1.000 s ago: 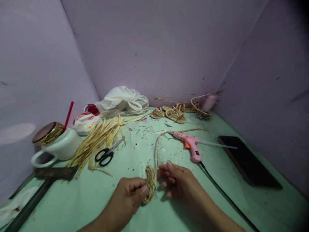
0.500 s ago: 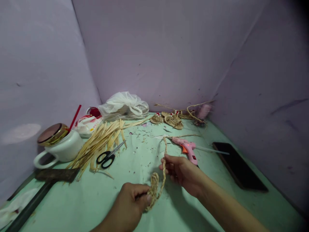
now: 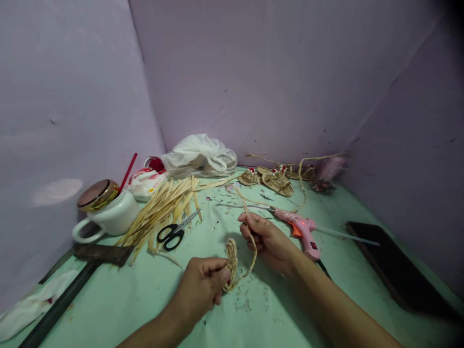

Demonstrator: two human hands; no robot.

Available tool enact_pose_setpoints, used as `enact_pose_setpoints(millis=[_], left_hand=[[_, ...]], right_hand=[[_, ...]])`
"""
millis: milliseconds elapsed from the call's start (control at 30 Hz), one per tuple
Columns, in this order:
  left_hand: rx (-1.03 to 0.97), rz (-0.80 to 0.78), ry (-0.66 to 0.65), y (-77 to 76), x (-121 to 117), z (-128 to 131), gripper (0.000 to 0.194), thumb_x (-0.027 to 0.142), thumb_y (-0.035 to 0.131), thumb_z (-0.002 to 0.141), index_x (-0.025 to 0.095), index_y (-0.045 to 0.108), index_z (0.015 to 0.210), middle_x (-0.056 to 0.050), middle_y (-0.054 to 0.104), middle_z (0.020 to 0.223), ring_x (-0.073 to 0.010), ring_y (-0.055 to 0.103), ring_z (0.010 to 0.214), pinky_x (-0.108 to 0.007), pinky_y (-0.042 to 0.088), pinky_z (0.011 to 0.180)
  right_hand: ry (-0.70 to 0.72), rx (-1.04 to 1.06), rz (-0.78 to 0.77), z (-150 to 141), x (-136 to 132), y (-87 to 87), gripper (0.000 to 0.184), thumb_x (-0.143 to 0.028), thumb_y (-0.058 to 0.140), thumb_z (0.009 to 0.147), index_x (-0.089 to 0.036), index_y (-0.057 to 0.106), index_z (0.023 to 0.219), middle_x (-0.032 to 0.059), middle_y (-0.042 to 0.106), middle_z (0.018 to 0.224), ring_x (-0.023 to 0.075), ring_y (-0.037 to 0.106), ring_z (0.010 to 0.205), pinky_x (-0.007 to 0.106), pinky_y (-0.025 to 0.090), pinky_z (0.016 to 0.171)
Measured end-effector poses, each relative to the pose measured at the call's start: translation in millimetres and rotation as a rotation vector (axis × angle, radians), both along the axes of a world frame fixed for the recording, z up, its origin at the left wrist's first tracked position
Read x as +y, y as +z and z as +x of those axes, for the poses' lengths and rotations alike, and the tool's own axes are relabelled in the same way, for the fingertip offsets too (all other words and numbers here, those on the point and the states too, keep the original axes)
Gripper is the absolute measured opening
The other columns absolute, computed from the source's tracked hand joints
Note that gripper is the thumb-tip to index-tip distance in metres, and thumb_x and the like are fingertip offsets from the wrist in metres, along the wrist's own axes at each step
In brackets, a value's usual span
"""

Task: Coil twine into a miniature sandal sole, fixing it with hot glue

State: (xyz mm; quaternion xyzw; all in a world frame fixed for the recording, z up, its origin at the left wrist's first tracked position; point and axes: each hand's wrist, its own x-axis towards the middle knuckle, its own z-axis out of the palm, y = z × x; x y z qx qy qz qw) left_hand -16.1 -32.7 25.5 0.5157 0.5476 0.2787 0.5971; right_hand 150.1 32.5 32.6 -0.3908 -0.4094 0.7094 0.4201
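Note:
My left hand (image 3: 206, 285) pinches a small coiled piece of braided straw (image 3: 232, 256), held upright above the table. From that coil a braided straw cord (image 3: 253, 251) loops up to my right hand (image 3: 266, 237), whose thumb and fingers are closed on it. Beyond the right hand the cord runs on toward the back of the table. A pink glue gun (image 3: 302, 229) with a clear glue stick lies just right of my right hand, its red light lit. Several woven straw slippers (image 3: 277, 182) with red and white beads sit at the back.
Black-handled scissors (image 3: 174, 237) lie beside a heap of straw strips (image 3: 159, 205). A hammer (image 3: 97, 256), a white mug (image 3: 119, 215) with a gold lid, and a plastic bag (image 3: 201, 157) stand leftward and behind. A dark phone-like slab (image 3: 395, 266) lies at right.
Both hands have lifted slightly, the coil with them. My right hand has shifted along the cord, which now bows wider. The view has turned a little left.

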Motion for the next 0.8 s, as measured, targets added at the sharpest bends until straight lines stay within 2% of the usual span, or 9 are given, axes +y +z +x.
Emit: enact_pose_setpoints(millis=[167,267,333,400,533,600,667,733,800], left_hand=[[0.027,-0.066,0.034,-3.1,1.9,3.1,0.033,0.048,0.057,0.066,0.018,0.048,0.055,0.006,0.040,0.036,-0.0057,0.030,0.031,-0.020,0.020,0.036],[0.007,-0.096,0.060,-3.8,2.6,3.8,0.028,0.044,0.059,0.064,0.016,0.056,0.064,0.007,0.042,0.038,-0.0057,0.030,0.031,-0.020,0.023,0.035],[-0.006,-0.097,0.066,-3.4,2.5,4.2,0.027,0.042,0.060,0.062,0.015,0.058,0.065,0.007,0.042,0.039,-0.0056,0.031,0.032,-0.020,0.024,0.035],[-0.016,-0.097,0.070,-2.6,2.2,4.9,0.027,0.042,0.061,0.061,0.016,0.057,0.063,0.007,0.041,0.039,-0.0053,0.031,0.033,-0.019,0.024,0.034],[-0.025,-0.101,0.091,-2.7,1.8,6.3,0.027,0.043,0.062,0.061,0.016,0.058,0.064,0.008,0.041,0.038,-0.0049,0.031,0.032,-0.019,0.024,0.034],[-0.013,-0.107,0.096,-4.3,1.5,6.4,0.027,0.042,0.062,0.061,0.015,0.059,0.066,0.008,0.041,0.038,-0.0050,0.032,0.032,-0.018,0.025,0.034],[-0.001,-0.107,0.102,-7.3,1.1,6.1,0.027,0.041,0.061,0.062,0.014,0.060,0.066,0.008,0.042,0.038,-0.0049,0.032,0.031,-0.018,0.026,0.034],[0.001,-0.097,0.109,-11.3,0.9,5.5,0.027,0.041,0.060,0.063,0.014,0.060,0.067,0.007,0.043,0.038,-0.0048,0.031,0.030,-0.018,0.024,0.033],[-0.003,-0.082,0.117,-15.2,0.9,5.2,0.028,0.041,0.060,0.064,0.014,0.062,0.069,0.007,0.044,0.038,-0.0050,0.031,0.030,-0.018,0.023,0.033]], right_hand=[[-0.042,-0.228,0.054,-0.2,9.3,-19.7,0.027,-0.043,0.066,0.066,-0.018,0.057,0.069,-0.0068,0.050,0.054,0.0054,0.028,0.038,0.019,0.017,0.037],[-0.041,-0.365,0.092,0.5,4.5,-22.8,0.024,-0.041,0.065,0.070,-0.017,0.060,0.069,-0.0074,0.049,0.051,0.0063,0.033,0.038,0.019,0.024,0.038],[-0.040,-0.444,0.123,5.6,-2.5,-19.2,0.028,-0.044,0.061,0.075,-0.017,0.062,0.069,-0.0076,0.047,0.047,0.0080,0.038,0.039,0.020,0.027,0.040],[-0.069,-0.519,0.154,15.5,-10.8,-12.4,0.035,-0.050,0.056,0.079,-0.017,0.063,0.069,-0.0053,0.050,0.049,0.0106,0.043,0.043,0.022,0.031,0.042],[-0.198,-0.714,0.200,44.9,-21.7,2.8,0.050,-0.063,0.046,0.079,-0.018,0.067,0.072,0.0046,0.066,0.072,0.0155,0.054,0.057,0.026,0.041,0.050],[-0.276,-0.787,0.153,60.9,-22.0,8.7,0.059,-0.069,0.040,0.077,-0.017,0.067,0.072,0.0072,0.067,0.070,0.0156,0.054,0.052,0.027,0.040,0.048],[-0.348,-0.874,0.126,76.5,-20.6,13.3,0.058,-0.070,0.040,0.075,-0.018,0.064,0.066,0.0067,0.065,0.063,0.0156,0.052,0.048,0.026,0.037,0.044],[-0.411,-1.165,0.135,91.2,-19.6,16.8,0.051,-0.066,0.044,0.073,-0.021,0.064,0.064,0.0057,0.063,0.059,0.0189,0.053,0.051,0.028,0.035,0.045],[-0.411,-1.504,0.084,104.1,-20.0,18.2,0.048,-0.065,0.046,0.073,-0.023,0.067,0.064,0.0070,0.064,0.058,0.0242,0.056,0.057,0.030,0.033,0.048]])
